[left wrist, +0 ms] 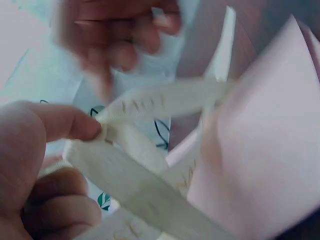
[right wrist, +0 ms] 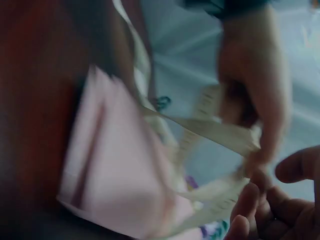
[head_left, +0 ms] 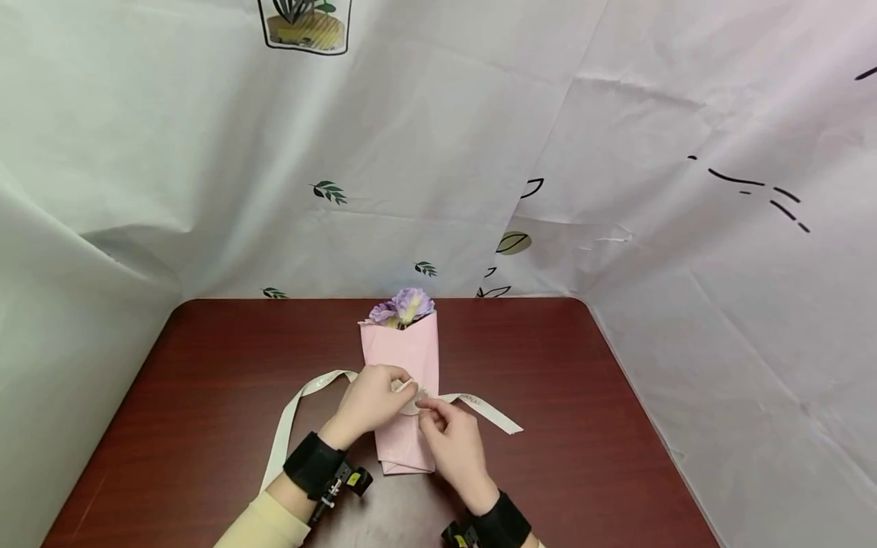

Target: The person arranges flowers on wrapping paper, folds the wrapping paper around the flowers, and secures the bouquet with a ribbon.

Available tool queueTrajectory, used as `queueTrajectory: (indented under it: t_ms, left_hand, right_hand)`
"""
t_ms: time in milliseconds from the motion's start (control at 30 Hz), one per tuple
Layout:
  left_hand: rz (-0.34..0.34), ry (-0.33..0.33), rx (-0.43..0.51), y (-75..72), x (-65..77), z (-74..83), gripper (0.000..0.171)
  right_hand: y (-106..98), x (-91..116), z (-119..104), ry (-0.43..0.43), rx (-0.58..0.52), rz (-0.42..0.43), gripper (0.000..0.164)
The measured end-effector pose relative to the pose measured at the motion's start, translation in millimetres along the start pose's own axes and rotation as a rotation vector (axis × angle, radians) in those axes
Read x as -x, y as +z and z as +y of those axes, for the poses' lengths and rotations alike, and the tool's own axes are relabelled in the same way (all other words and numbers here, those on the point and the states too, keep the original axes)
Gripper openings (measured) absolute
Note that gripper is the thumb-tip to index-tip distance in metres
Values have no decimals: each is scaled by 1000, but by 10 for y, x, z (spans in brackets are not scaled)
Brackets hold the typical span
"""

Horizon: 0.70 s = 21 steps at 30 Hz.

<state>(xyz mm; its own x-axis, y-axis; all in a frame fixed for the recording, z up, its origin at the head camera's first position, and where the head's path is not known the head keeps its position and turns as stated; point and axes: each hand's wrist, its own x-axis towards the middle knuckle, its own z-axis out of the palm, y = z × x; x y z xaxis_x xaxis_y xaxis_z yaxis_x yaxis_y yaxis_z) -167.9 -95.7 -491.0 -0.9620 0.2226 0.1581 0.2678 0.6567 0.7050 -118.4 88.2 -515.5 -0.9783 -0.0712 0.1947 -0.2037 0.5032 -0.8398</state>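
A bouquet of purple flowers (head_left: 411, 304) in pink wrapping paper (head_left: 400, 354) lies on the table, its flowers toward the back edge. Round its middle runs a cream ribbon (head_left: 286, 426) with printed gold letters; one tail trails to the left, a shorter one to the right. My left hand (head_left: 373, 399) pinches folded loops of this ribbon (left wrist: 145, 105) between thumb and finger, raised over the paper. Close beside those fingertips is my right hand (head_left: 455, 449), fingers loosely bent and thumb apart from them, with no ribbon gripped between them. It is blurred in the left wrist view.
The dark red-brown table (head_left: 562, 396) has rounded back corners. White cloth (head_left: 425, 137) printed with leaves and line drawings hangs behind it and at both sides. Each wrist wears a black strap (head_left: 315, 463) with a small camera.
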Motion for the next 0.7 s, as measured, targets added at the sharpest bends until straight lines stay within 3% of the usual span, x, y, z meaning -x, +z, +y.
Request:
queueTrajectory:
  t_ms: [133,267,400,533,700]
  left_hand:
    - [-27,-71,112,9,-5,-7,17]
    - [-56,-115,199,12,-7,-13,21]
    - [-88,-117,246,8,3,-14,24]
    - [-100,-91,240,-2,10,-28,25]
    - [-92,-63,201,-67,13,-72,21]
  right_hand:
    - [101,78,36,28,45,-26,44]
    - [167,60,69,53,-49,-81,57]
    - [195,17,89,89,-150,-123,41]
    - [176,-30,116,97,-123,-105,16]
    - [44,-91,139,98,-160,-77,17]
